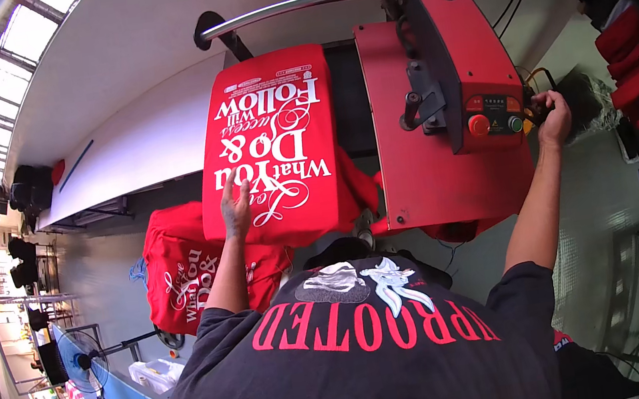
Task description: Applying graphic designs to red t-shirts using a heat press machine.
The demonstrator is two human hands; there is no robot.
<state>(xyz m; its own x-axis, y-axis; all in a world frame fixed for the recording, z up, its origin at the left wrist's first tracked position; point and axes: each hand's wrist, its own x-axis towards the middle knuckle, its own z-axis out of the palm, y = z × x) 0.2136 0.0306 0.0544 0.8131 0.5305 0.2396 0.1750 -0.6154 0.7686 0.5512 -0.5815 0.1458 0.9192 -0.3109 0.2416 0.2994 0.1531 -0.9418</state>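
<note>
A red T-shirt (270, 145) with white printed lettering lies stretched flat over the left platen of a red heat press (437, 81). My left hand (236, 207) is over the print near the shirt's close edge, fingers apart and holding nothing; whether it touches the cloth I cannot tell. My right hand (553, 114) is at the right side of the press head, beside its control panel. Its fingers are curled and partly hidden, so any grip there is unclear. On the panel's front sit a red button (479, 125) and a green button (515, 124).
Red printed shirts (184, 272) are piled at the lower left of the platen. A chrome rail (300, 5) runs behind it. A long white table (136, 139) extends left. Stacked folded garments (636, 73) line the right edge. A fan (82, 359) stands lower left.
</note>
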